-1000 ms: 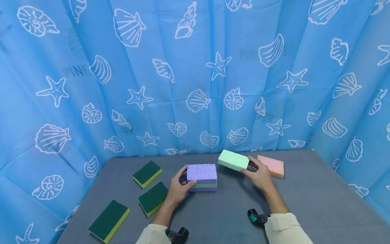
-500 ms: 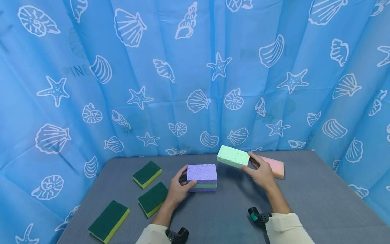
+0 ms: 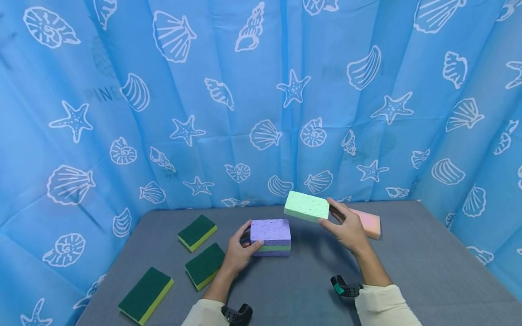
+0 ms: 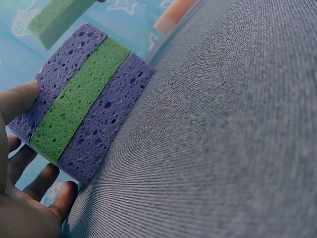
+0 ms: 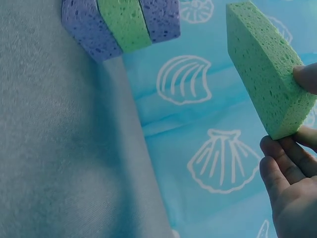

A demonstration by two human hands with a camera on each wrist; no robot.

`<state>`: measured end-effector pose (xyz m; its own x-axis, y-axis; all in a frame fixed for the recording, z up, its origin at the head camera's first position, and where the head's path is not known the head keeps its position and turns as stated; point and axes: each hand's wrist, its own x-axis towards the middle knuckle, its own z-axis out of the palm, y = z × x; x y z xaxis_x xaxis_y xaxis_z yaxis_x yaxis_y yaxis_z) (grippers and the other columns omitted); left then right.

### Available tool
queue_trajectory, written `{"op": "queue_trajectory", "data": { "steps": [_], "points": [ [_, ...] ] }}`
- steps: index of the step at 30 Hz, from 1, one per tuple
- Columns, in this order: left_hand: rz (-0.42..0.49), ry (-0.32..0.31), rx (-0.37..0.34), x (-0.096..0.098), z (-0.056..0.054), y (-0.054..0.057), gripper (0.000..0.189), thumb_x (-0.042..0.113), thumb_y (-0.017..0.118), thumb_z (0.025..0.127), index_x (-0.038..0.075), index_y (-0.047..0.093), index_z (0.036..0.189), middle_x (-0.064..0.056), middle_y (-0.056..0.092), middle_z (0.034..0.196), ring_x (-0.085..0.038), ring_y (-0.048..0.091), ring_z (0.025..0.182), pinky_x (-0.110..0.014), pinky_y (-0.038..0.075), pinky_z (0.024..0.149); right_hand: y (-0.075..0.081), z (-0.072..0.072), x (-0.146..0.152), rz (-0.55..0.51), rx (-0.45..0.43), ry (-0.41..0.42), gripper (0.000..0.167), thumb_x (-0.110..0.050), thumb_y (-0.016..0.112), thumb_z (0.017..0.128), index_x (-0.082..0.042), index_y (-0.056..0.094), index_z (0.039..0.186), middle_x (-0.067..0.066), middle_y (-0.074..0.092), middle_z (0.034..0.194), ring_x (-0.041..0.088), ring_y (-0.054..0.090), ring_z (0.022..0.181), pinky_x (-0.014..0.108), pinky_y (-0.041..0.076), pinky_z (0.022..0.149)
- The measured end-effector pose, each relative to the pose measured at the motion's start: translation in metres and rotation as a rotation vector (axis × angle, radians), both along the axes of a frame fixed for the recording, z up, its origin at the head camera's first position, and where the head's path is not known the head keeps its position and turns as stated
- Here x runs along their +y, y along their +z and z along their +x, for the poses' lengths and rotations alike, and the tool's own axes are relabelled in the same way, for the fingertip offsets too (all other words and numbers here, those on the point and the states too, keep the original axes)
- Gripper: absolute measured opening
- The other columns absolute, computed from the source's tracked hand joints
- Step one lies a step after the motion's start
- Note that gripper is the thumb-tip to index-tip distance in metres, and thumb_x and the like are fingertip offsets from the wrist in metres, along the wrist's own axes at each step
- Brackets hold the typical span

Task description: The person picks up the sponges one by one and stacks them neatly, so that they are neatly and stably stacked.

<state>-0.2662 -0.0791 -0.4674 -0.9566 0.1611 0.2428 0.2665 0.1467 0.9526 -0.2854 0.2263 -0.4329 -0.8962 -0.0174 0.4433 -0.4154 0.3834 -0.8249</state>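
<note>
Toward the far edge of the bench [image 3: 302,290], the left grip [image 3: 237,254] is holding a sponge stack [image 3: 271,236], the right grip [image 3: 350,230] a raised green sponge [image 3: 306,206].

Pale green sponge [image 4: 59,21] cut off by left wrist view's top

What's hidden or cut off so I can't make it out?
- Head: left end of the peach sponge, behind the right hand.
- Head: curtain lettering past PINE, too faint.
- Left wrist: part of the held green sponge, cut by top edge.
- Right wrist: part of the sponge stack, cut by top edge.
</note>
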Motion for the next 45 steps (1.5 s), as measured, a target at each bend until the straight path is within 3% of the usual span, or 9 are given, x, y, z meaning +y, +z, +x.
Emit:
{"op": "queue_trajectory", "data": {
  "steps": [7, 20, 27, 32, 38, 45],
  "points": [
    [-0.007, 0.011, 0.011, 0.000, -0.001, 0.000, 0.068, 0.012, 0.071, 0.089, -0.003, 0.038, 0.145, -0.028, 0.045, 0.135, -0.042, 0.045, 0.118, -0.058, 0.039, 0.095, 0.007, 0.002, -0.009, -0.005, 0.044, 0.054, 0.067, -0.006, 0.075, 0.085, 0.012, 0.040, 0.140, 0.027, 0.043, 0.136, 0.041, 0.043, 0.126, 0.035, 0.036, 0.101],
    [0.012, 0.006, 0.023, 0.001, 0.000, -0.001, 0.068, 0.005, 0.071, 0.088, -0.008, 0.036, 0.144, -0.030, 0.047, 0.131, -0.043, 0.047, 0.115, -0.058, 0.040, 0.092, 0.013, 0.008, -0.023, -0.060, 0.047, 0.174, 0.067, -0.004, 0.073, 0.086, 0.010, 0.039, 0.141, 0.026, 0.042, 0.139, 0.039, 0.043, 0.127, 0.030, 0.036, 0.102],
    [0.003, 0.003, 0.028, 0.000, -0.001, 0.000, 0.066, 0.006, 0.070, 0.088, -0.006, 0.038, 0.144, -0.029, 0.048, 0.129, -0.041, 0.049, 0.113, -0.052, 0.043, 0.089, 0.011, 0.005, -0.034, -0.061, 0.044, 0.228, 0.066, -0.006, 0.073, 0.087, 0.006, 0.040, 0.143, 0.022, 0.043, 0.139, 0.036, 0.042, 0.129, 0.035, 0.035, 0.103],
    [0.015, -0.002, 0.013, 0.000, 0.000, 0.001, 0.067, 0.006, 0.071, 0.088, -0.006, 0.037, 0.145, -0.029, 0.047, 0.132, -0.042, 0.046, 0.117, -0.056, 0.041, 0.093, 0.011, 0.005, -0.043, -0.040, 0.063, 0.254, 0.065, -0.003, 0.072, 0.086, 0.007, 0.041, 0.142, 0.025, 0.043, 0.139, 0.038, 0.042, 0.128, 0.034, 0.036, 0.103],
    [0.008, -0.005, 0.002, 0.000, 0.000, 0.003, 0.068, 0.006, 0.071, 0.088, -0.004, 0.037, 0.145, -0.028, 0.048, 0.130, -0.040, 0.049, 0.114, -0.048, 0.045, 0.090, 0.027, 0.019, -0.056, -0.019, 0.075, 0.269, 0.062, 0.006, 0.069, 0.086, 0.015, 0.039, 0.139, 0.034, 0.040, 0.137, 0.046, 0.041, 0.126, 0.045, 0.036, 0.102],
    [0.010, 0.003, -0.014, 0.000, 0.000, 0.004, 0.069, 0.008, 0.072, 0.088, -0.002, 0.037, 0.146, -0.028, 0.048, 0.131, -0.040, 0.050, 0.114, -0.048, 0.044, 0.091, 0.006, 0.004, -0.055, -0.022, 0.061, 0.279, 0.065, 0.000, 0.071, 0.086, 0.008, 0.040, 0.142, 0.027, 0.041, 0.140, 0.038, 0.041, 0.129, 0.035, 0.036, 0.103]
  ]
}}
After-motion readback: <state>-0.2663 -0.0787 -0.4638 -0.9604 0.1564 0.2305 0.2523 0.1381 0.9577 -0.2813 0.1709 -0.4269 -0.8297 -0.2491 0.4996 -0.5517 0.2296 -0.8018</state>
